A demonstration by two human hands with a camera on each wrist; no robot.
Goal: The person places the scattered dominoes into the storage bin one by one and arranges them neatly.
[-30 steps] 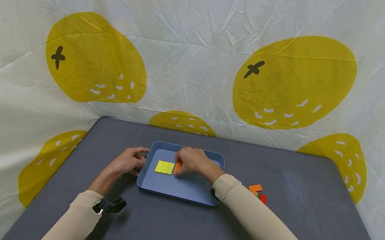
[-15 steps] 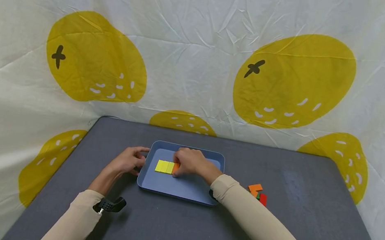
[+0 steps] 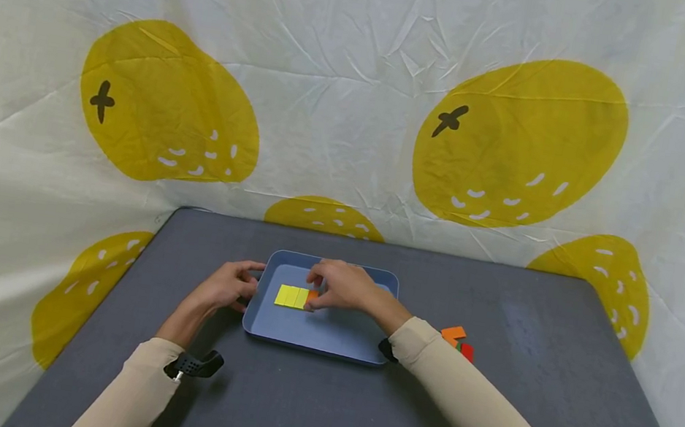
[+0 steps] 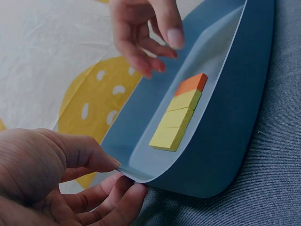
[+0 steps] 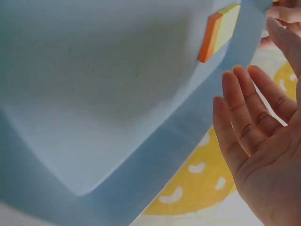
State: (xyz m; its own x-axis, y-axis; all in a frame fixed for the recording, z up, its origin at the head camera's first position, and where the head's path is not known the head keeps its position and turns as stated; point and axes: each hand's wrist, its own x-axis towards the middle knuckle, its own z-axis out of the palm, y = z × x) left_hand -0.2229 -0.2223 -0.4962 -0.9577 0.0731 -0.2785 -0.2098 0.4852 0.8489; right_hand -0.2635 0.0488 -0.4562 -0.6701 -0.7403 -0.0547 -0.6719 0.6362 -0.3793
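Three yellow blocks [image 3: 291,297] and an orange block [image 4: 192,83] lined up in my tray [image 3: 337,334] so far; orange, red and green pile [image 3: 454,333] left on the surface [image 3: 312,416]. Left hand [image 3: 228,286] pinches the tray's rim, right hand [image 3: 343,286] is loose, holding nothing.

No writing, brand or number can be read on the blue tray [image 3: 324,333]; none on the small tiles [image 3: 291,297] in it; none on the cloth [image 3: 335,131] behind it.
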